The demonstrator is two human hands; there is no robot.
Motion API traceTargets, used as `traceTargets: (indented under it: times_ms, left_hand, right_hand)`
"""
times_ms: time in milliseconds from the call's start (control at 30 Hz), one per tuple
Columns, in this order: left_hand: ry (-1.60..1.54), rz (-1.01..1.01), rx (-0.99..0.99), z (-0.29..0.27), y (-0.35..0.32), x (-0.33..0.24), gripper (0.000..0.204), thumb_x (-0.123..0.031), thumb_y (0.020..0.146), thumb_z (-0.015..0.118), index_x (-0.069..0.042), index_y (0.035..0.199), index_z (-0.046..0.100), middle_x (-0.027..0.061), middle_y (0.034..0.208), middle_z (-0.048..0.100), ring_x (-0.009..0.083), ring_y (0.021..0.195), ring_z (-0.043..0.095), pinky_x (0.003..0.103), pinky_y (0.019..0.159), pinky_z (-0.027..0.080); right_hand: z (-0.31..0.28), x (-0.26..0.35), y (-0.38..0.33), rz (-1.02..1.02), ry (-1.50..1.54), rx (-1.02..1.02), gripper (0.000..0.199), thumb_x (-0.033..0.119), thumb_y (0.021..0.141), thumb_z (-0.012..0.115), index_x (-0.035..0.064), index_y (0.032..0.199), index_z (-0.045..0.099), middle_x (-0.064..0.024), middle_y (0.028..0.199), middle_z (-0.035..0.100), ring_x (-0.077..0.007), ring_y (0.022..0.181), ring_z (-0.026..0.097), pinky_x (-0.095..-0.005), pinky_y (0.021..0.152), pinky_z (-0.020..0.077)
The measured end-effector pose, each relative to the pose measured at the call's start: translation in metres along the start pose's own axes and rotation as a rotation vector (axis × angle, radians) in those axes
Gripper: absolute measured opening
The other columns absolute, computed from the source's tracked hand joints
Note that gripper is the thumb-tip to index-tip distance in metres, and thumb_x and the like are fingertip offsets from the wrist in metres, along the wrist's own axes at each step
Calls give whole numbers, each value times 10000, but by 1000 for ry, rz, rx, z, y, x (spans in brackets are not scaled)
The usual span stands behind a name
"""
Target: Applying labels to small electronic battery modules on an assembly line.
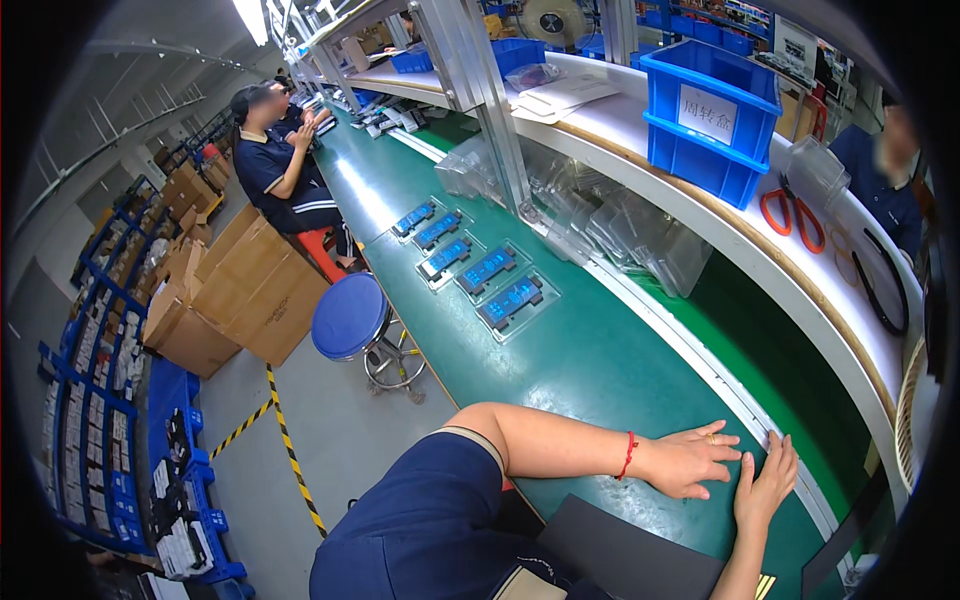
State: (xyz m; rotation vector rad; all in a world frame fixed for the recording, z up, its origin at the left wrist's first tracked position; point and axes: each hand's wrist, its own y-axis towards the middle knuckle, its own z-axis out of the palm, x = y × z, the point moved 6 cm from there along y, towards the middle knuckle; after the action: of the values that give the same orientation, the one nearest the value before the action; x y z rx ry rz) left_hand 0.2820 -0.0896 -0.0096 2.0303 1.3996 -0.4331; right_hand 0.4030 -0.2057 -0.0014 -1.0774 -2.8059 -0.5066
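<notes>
My left hand [690,461] lies over the green table top [620,400], palm down and fingers spread, with a red cord bracelet at the wrist and a ring on one finger. Beside it, my right hand [767,484] is stretched out by the white rail [690,355] along the table edge. Neither holds anything. A flat black sheet-like thing [625,548] is close to my body, partly hidden by my arms. Further off to the left, several blue-and-black rectangular devices [511,302] sit in a row, each in a clear plastic tray.
Above the rail runs a white shelf [840,290] with stacked blue bins [708,120] and red-handled scissors [793,220]. Clear plastic trays [640,225] lean beneath it. A blue stool [350,316] and cardboard boxes [255,290] stand left of the table. Other people sit farther along and across.
</notes>
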Motion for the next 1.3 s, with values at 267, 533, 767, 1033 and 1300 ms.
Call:
traceTargets:
  times_ms: [267, 533, 767, 1033, 1300]
  left_hand:
    - [-5, -3, 9, -4, -1, -3, 418, -293, 849, 726, -75, 1194, 639, 193, 1460, 453, 369, 1458, 273, 570, 1209, 124]
    - [8, 12, 1, -3, -2, -2, 413, -298, 854, 721, -80, 1197, 644, 185, 1447, 463, 372, 1455, 277, 572, 1209, 130]
    - [11, 12, 1, -2, -2, -1, 411, -305, 860, 715, -82, 1200, 646, 188, 1445, 461, 372, 1456, 274, 574, 1209, 122]
    - [20, 6, -6, -3, -5, -3, 407, -302, 856, 718, -82, 1191, 652, 187, 1437, 468, 375, 1453, 277, 563, 1213, 119]
    - [-62, 15, -522, -80, -15, -14, 348, -181, 819, 746, -63, 1137, 666, 176, 1237, 612, 363, 1190, 555, 451, 1010, 451]
  right_hand:
    - [1, -2, -3, -19, 30, -22, 493, 272, 937, 602, 63, 1375, 511, -205, 1481, 416, -380, 1388, 343, -502, 1142, 233]
    - [3, -4, -4, -26, 33, -30, 485, 265, 938, 605, 63, 1370, 518, -202, 1479, 421, -379, 1387, 345, -501, 1140, 236]
    - [4, -6, -3, -33, 26, -31, 482, 273, 943, 600, 63, 1369, 518, -203, 1480, 420, -381, 1386, 347, -505, 1137, 239]
    - [4, -3, -3, -40, 23, -27, 486, 289, 945, 598, 67, 1370, 518, -205, 1481, 419, -384, 1385, 348, -507, 1136, 240]
    - [-44, -5, -3, -13, 629, 71, 427, 295, 1011, 491, 5, 1319, 550, -207, 1312, 576, -343, 1264, 516, -411, 1080, 376]
